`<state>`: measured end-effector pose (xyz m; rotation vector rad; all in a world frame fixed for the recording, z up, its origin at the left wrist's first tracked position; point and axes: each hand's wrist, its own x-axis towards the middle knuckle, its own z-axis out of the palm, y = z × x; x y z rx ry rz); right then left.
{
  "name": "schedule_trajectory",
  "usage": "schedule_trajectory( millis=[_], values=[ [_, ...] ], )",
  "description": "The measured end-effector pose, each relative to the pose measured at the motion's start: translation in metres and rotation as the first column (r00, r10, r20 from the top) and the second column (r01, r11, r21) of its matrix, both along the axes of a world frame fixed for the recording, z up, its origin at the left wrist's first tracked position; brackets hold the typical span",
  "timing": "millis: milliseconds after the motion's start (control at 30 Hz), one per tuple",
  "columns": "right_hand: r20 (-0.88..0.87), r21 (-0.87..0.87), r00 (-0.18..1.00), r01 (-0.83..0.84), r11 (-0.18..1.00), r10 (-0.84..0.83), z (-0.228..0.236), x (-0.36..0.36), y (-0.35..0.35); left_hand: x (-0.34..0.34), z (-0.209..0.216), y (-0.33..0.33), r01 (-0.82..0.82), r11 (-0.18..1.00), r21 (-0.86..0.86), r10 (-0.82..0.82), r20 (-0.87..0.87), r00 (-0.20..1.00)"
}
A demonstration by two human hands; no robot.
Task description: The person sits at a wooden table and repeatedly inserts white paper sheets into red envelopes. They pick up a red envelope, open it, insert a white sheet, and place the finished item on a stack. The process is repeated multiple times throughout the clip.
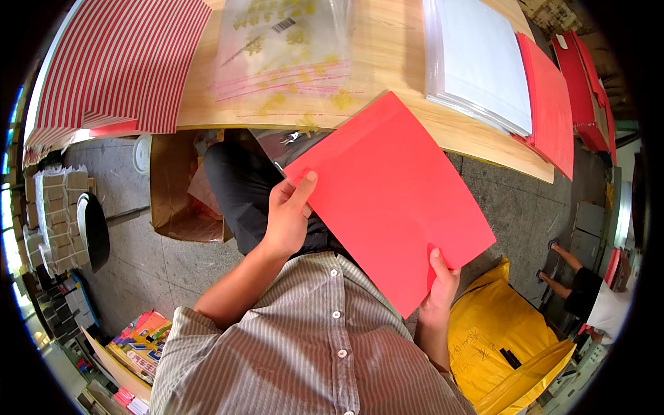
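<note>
A flat red sheet, perhaps a thin stack of paper, is held tilted above my lap, its upper corner overlapping the table's near edge. My left hand pinches its left side, thumb on top and fingers underneath. At the lower right edge my right hand grips it the same way, its fingers mostly hidden below. Just beyond, on the wooden table, lie clear plastic bags with yellow print and pink lines. One bag's end hangs over the edge toward my left hand.
Red-and-white striped sheets lie at the table's left, a white stack and red sheets at its right. Below stands a cardboard box. A yellow sack is beside my right arm. Another person is at far right.
</note>
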<state>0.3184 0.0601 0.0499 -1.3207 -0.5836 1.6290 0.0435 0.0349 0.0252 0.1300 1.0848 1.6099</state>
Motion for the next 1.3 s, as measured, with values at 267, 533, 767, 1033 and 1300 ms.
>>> schedule_trajectory(
  millis=[267,533,767,1033,1300],
  values=[
    [-0.014,-0.018,1.0,-0.002,1.0,0.001,-0.002,-0.005,0.0,-0.004,-0.009,-0.019,0.056,0.978,0.199,-0.074,0.083,0.994],
    [-0.09,-0.037,0.996,-0.023,0.999,0.019,0.008,-0.015,0.003,-0.001,-0.025,-0.026,-0.006,0.982,0.187,0.034,-0.147,0.989],
    [-0.136,-0.076,0.991,-0.011,0.997,0.0,0.016,-0.021,0.003,-0.001,-0.008,-0.024,-0.072,0.983,0.168,0.082,-0.056,0.995],
    [-0.103,-0.074,0.994,0.015,0.997,-0.022,0.019,-0.031,-0.002,0.014,-0.018,-0.008,-0.223,0.969,0.106,0.244,-0.263,0.933],
    [-0.177,-0.086,0.984,-0.024,0.996,0.008,0.028,-0.043,-0.007,0.023,-0.06,0.016,-0.28,0.958,0.054,0.285,-0.227,0.931]
  ],
)
